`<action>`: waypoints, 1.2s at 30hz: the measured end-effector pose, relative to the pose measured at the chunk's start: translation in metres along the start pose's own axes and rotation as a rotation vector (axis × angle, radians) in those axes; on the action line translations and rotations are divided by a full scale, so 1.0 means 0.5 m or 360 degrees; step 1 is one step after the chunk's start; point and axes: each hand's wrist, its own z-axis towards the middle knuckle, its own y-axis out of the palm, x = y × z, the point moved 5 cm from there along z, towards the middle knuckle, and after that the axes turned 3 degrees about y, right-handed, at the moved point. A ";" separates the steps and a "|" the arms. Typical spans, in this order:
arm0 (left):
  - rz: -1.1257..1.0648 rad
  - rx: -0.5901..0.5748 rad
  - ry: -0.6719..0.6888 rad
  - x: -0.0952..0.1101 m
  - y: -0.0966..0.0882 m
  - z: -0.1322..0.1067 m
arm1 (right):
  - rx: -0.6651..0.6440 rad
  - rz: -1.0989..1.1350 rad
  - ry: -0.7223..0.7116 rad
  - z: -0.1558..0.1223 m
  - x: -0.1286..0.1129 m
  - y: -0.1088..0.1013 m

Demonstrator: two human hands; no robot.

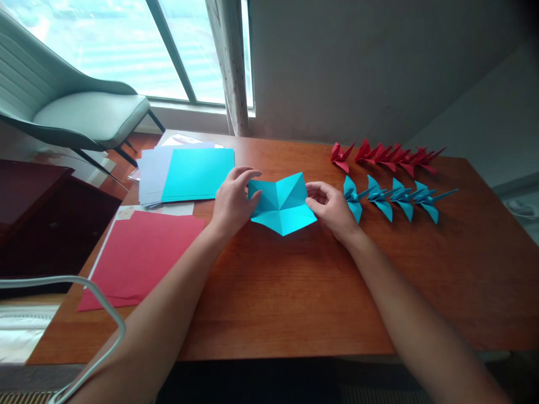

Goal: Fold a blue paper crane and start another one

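Observation:
Between my hands is a creased square of blue paper (pixel 280 205), with fold lines crossing at its middle and its surface bent along them. My left hand (pixel 236 199) grips its left edge between thumb and fingers. At the right edge, my right hand (pixel 330 206) pinches the paper, with its fingers curled partly behind the sheet. The paper is held just above or on the wooden table (pixel 295 292); I cannot tell which. Just right of my right hand stands a row of blue paper cranes (pixel 380 196).
Red paper cranes (pixel 387 156) line the table's back right. On the left lie a stack of blue sheets (pixel 200 174), white sheets (pixel 152 174) and red sheets (pixel 145 255). A white cable (pixel 101 294) loops at the lower left. A chair (pixel 90 115) stands by the window.

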 end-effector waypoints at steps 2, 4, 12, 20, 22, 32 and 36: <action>0.0197 -0.0079 0.0074 0.006 0.006 -0.004 | 0.0011 -0.0026 0.0014 0.000 0.002 0.000; 0.0344 -0.0156 0.0137 0.009 0.012 -0.008 | 0.0023 -0.0051 0.0021 0.000 0.003 -0.001; 0.0636 -0.0217 0.0273 0.014 0.012 -0.009 | 0.0052 -0.0139 -0.0038 -0.002 -0.002 -0.004; 0.0873 -0.0548 0.0543 0.041 0.019 -0.010 | 0.0069 -0.0368 -0.0123 -0.002 0.000 -0.006; 0.0887 -0.0620 0.0561 0.046 0.025 -0.015 | 0.0060 -0.0422 -0.0140 -0.003 0.000 -0.006; 0.0908 -0.0670 0.0542 0.066 0.035 -0.029 | 0.0058 -0.0770 -0.0304 -0.007 -0.017 -0.001; 0.0864 -0.0654 0.0534 0.075 0.037 -0.032 | 0.0079 -0.0833 -0.0353 -0.006 -0.016 -0.001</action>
